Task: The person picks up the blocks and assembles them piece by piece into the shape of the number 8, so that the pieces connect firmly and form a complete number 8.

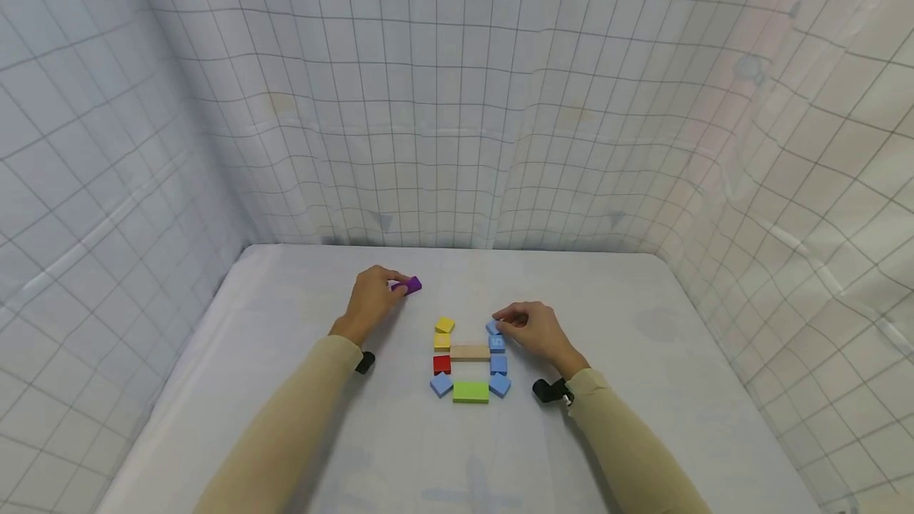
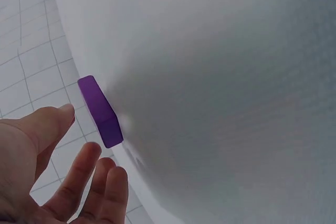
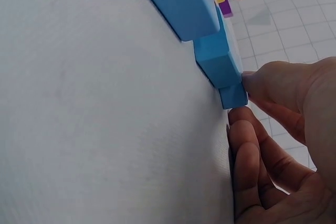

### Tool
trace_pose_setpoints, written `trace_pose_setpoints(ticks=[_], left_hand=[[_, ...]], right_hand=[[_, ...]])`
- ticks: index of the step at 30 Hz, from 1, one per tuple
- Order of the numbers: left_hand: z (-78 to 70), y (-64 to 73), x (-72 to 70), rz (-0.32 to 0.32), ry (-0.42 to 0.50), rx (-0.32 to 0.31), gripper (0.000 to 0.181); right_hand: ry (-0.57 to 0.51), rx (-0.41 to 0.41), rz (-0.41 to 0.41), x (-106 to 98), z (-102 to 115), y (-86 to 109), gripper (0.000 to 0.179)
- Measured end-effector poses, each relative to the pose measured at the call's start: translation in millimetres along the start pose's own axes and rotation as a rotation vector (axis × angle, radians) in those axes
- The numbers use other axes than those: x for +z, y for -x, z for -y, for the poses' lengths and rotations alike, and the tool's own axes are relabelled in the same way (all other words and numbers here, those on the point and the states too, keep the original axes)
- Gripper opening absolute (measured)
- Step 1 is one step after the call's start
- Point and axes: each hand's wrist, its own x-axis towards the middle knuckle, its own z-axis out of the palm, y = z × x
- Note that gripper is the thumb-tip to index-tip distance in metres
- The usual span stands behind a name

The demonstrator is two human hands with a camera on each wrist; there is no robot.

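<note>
A purple block lies on the white table toward the back, left of the other blocks. My left hand is right beside it; in the left wrist view the thumb and fingers are spread, with a gap between them and the purple block. With thumb and fingers, my right hand pinches a small blue block at the far end of the right-hand row of blue blocks. Part of that block is hidden by the fingers in the head view.
Between two rows of blocks lies a plain wooden block. The left row has yellow blocks, a red block and a turned blue block. A green block lies at the near end. Gridded curtains surround the table.
</note>
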Motion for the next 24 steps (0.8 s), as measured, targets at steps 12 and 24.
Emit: trace_pose_setpoints(ticks=[12,24], left_hand=[[60.2,-46.9,39.9,0.040,0.002,0.036,0.019],[0.4,-13.2,19.6,0.118,0.028,0.008,0.019]], right_hand=[[-0.024,0.003,0.000,-0.7,1.6,0.9,0.015],[-0.028,0.015,0.009,-1.1,2.1,1.8,0.015]])
